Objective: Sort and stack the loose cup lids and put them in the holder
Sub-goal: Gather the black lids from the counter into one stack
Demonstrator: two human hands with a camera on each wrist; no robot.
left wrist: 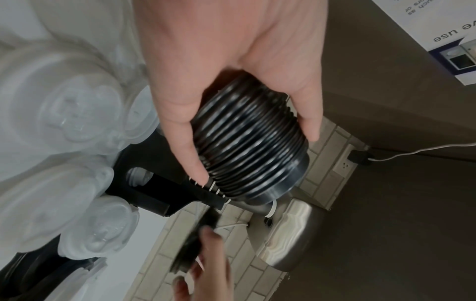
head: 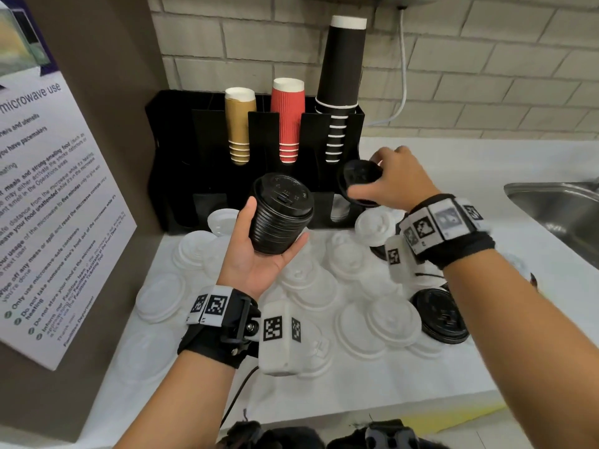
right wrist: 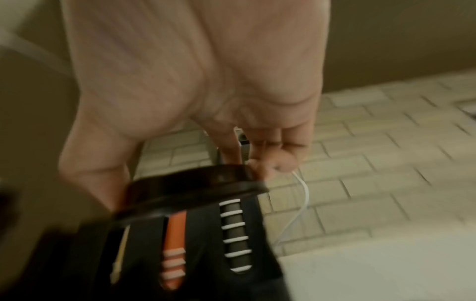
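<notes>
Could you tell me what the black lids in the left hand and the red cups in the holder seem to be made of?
Stacked black lids: apparently thin glossy moulded plastic, given highlights along their ridges. Red ribbed cups: likely matt corrugated paper with white rolled rims.

White laminate tabletop (head: pixel 421 377). Pale brick-tiled back wall (head: pixel 486 59). Stainless steel sink (head: pixel 557 205), far right. White printed microwave-use notice (head: pixel 48 205), on the brown side panel (head: pixel 107 76). Thin white cable (head: pixel 403 76), hanging down the wall. Stacked paper cups, upside down: gold (head: pixel 239 124), red ribbed (head: pixel 287 118), tall black (head: pixel 340 66).
</notes>
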